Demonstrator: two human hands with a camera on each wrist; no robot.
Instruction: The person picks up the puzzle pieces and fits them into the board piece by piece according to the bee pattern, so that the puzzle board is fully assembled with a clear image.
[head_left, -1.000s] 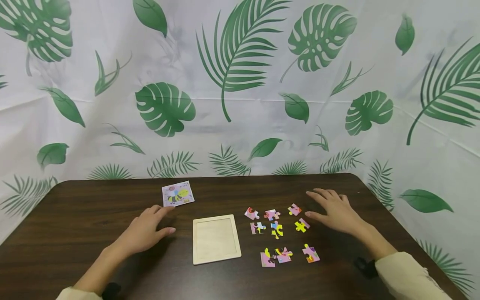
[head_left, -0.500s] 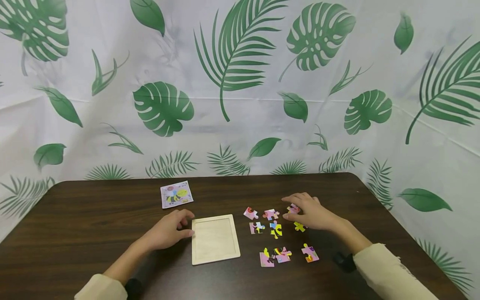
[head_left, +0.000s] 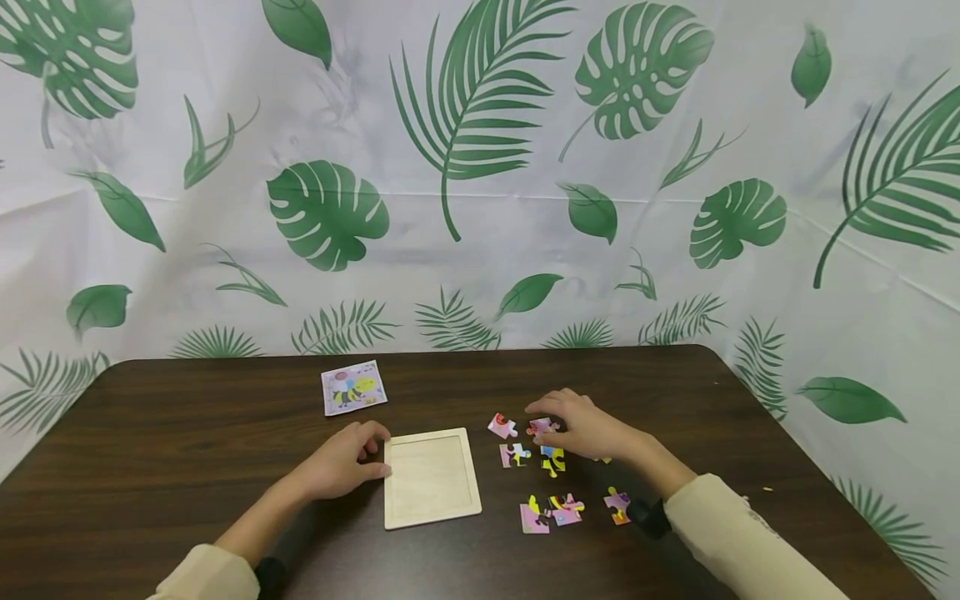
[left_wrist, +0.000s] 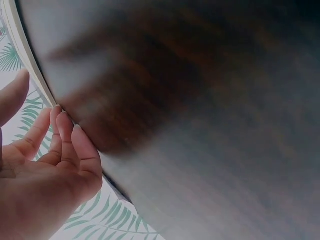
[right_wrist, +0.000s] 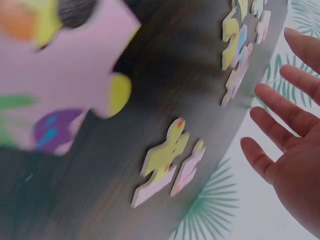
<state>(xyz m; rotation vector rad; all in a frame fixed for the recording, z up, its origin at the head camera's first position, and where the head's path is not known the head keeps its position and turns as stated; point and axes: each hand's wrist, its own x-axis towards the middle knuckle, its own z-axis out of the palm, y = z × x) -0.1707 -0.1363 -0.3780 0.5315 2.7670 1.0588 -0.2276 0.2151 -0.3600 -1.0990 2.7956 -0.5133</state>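
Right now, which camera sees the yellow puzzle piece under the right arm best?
The right wrist view: there the yellow piece shows whole, beside a pink piece. The head view shows only a sliver, as the right arm hides the rest. The left wrist view doesn't show it at all.

On the counter (head_left: 187, 433): tray (head_left: 431, 479), immediately right of the left hand (head_left: 341, 464); card (head_left: 354, 388), beyond that hand; puzzle pieces (head_left: 567, 511), under the right hand (head_left: 588, 429), to its left and on its near side.
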